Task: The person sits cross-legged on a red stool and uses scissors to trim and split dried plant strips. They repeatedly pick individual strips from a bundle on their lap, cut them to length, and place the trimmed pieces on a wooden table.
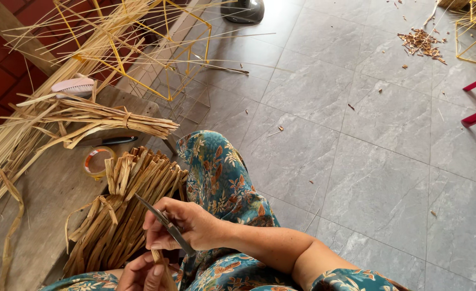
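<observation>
Right hand (181,226) grips scissors (162,222); left hand (143,272) pinches a dried leaf strip (162,269) over the lap. Strip bundle (122,210) lies just left (tape roll (98,160) and brush (73,86) beyond).

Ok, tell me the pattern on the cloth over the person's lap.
The cloth is teal with orange and cream flowers, seen best in the head view.

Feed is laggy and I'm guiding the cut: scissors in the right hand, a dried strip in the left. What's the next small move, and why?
Probably bring the strip up between the blades. The right hand holds the scissors just above it, while the left hand pinches the strip at the frame's bottom edge. Whether the blades are open is hard to tell.
</observation>
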